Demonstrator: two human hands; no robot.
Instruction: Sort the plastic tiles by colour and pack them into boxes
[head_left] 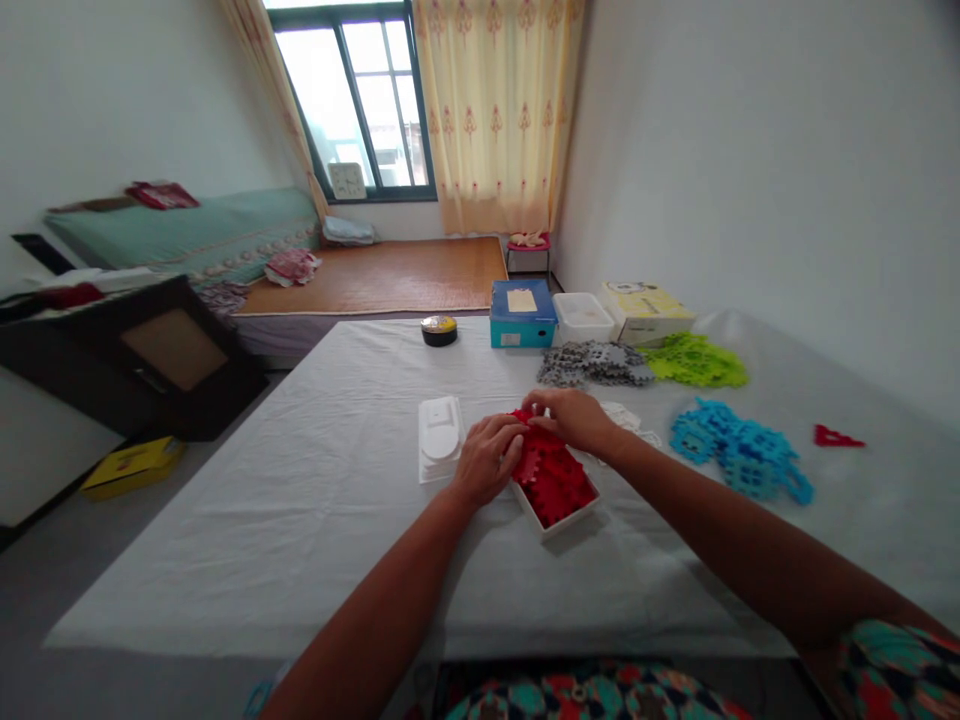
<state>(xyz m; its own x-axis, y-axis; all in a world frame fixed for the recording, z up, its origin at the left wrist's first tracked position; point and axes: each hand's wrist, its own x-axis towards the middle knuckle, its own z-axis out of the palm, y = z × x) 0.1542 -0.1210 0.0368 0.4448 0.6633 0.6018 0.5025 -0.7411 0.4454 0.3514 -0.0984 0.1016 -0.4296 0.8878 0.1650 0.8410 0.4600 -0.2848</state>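
Red toothed plastic building pieces fill a small white box on the table in front of me. My left hand lies along the box's left side, its fingers curled over the red pieces at the far end. At the far right of the box, my right hand bends its fingers down onto the same pieces. The exact grip of the fingertips is partly hidden. Left of my left hand lies a stack of white plastic trays or lids. White lattice pieces show partly behind my right forearm.
Piles of grey pieces, green pieces and blue pieces lie to the right, with a red triangle beyond. Along the back stand a blue box, a white tub, a yellow box and a round tin.
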